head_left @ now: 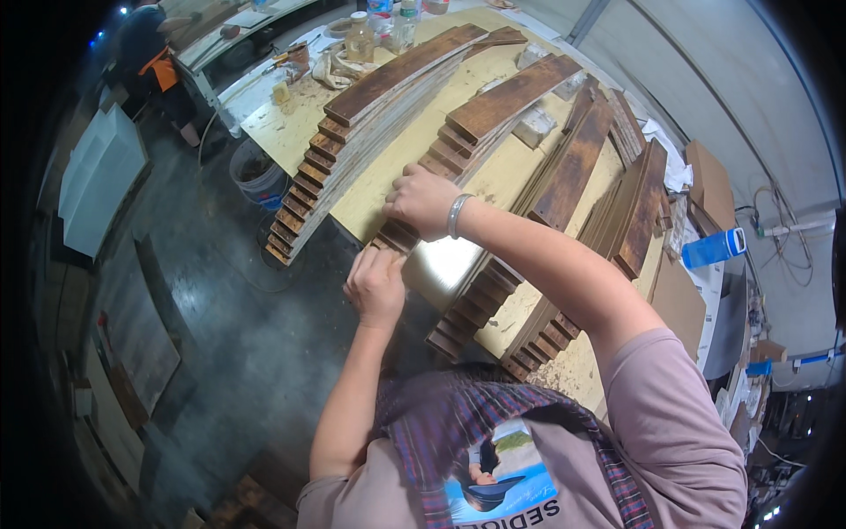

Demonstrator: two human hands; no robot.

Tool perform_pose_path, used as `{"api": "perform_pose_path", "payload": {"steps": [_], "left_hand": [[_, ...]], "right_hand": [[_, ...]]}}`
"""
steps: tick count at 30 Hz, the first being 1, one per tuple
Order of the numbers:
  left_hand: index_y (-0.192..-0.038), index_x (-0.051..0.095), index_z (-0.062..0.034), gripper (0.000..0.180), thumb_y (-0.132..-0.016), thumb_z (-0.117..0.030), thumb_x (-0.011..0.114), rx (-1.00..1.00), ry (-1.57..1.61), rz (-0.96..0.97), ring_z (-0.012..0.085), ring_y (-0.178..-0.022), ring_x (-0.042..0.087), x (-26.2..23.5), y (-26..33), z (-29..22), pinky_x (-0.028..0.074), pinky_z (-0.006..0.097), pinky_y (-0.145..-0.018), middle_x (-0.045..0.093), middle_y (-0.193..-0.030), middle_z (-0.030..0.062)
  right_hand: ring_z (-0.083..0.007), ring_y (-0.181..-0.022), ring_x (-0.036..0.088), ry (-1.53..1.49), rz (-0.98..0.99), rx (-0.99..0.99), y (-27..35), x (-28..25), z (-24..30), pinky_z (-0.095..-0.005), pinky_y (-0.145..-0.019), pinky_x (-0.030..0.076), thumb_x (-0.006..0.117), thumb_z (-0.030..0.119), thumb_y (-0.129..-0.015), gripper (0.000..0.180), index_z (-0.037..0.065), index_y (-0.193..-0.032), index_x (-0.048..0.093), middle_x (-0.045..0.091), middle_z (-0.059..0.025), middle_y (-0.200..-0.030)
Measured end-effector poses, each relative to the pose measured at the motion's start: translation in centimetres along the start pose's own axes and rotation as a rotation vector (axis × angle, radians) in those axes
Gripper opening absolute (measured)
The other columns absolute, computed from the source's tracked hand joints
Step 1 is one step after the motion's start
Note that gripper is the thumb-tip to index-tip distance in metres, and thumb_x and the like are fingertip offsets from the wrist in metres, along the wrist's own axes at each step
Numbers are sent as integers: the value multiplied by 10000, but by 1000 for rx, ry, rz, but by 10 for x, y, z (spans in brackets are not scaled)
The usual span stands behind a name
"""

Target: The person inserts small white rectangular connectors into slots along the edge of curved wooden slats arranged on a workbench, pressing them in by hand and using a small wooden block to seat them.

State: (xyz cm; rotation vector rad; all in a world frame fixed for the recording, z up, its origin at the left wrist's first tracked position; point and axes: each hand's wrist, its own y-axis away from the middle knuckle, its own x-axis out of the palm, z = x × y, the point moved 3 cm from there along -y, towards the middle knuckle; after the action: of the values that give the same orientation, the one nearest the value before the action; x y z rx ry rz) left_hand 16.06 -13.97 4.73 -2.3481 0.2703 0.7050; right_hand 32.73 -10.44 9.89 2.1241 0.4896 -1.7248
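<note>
Because the stacked slats [509, 99] are staggered, likely to expose their ends, left hand [375, 284] and right hand [425, 203] curl fingers [398, 198] there, actual grip hidden.

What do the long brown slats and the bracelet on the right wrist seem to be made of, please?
The slats look like wood, probably stained or varnished: their brown tops are unevenly mottled. The bracelet appears to be metal with a polished, silvery finish, judging by its grey shine; which metal is unclear.
</note>
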Motion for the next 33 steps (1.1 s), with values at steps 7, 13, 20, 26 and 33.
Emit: {"api": "perform_pose_path", "payload": {"steps": [7,13,20,26,33], "left_hand": [[-804,644,-60,65,-816,-83,704,41,13,-4,346,-805,604,6,0,-1,488,456,-689,605,-804,116],[-763,649,-46,110,-780,-63,756,-105,-32,-55,323,-728,596,-3,2,20,462,437,-650,609,-764,101],[-786,620,-61,110,-820,-104,716,4,-67,12,344,-781,586,-1,10,13,463,470,-672,588,-803,105],[-796,620,-70,107,-828,-111,714,-67,-132,-14,346,-793,588,-2,-11,32,472,473,-683,589,-812,102],[-763,582,-36,152,-787,-58,731,-30,-70,-11,360,-766,578,-1,7,21,445,469,-662,568,-771,126]], "right_hand": [[-205,-912,668,9,21,4,-1,-4,0,-362,-849,437,773,175,-616,289,180,-900,720,709,13,-882],[-201,-924,663,-5,-21,1,2,-1,1,-361,-845,433,776,175,-608,292,181,-895,721,709,13,-877],[-205,-931,650,-31,23,10,2,-8,2,-357,-861,430,731,127,-659,275,152,-932,716,685,0,-862],[-200,-921,651,-38,1,-1,2,-8,2,-348,-863,430,731,127,-654,261,153,-913,720,682,0,-850],[-206,-909,650,-32,-5,8,4,-8,1,-349,-861,430,730,135,-651,262,148,-913,721,680,0,-840]]}}
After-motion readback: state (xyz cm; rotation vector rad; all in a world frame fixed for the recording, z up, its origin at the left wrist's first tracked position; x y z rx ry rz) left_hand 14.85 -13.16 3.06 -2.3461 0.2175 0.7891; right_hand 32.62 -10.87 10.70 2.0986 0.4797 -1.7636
